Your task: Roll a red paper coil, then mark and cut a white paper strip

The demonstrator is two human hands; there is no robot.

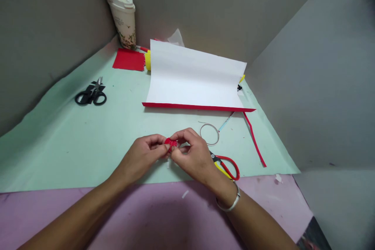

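Observation:
Between the fingertips of both hands is a small red patterned piece (171, 144), perhaps fabric or ribbon; its full shape is hidden by the fingers. My left hand (146, 150) pinches its left side with thumb and forefinger. From the right, my right hand (191, 154) pinches the same piece. Just beyond the right hand lies a coil of thin wire (209, 134). Partly covered by my right hand and wrist are pliers or cutters (231, 166) with red and yellow handles.
A white sheet with a red edge (193, 82) stands curved at the back. Black-handled scissors (92, 95) lie at left on black scraps. A lidded cup (123, 19) stands in the far corner, near a red piece (129, 59). At right is a red strip (255, 138). Grey walls enclose the table.

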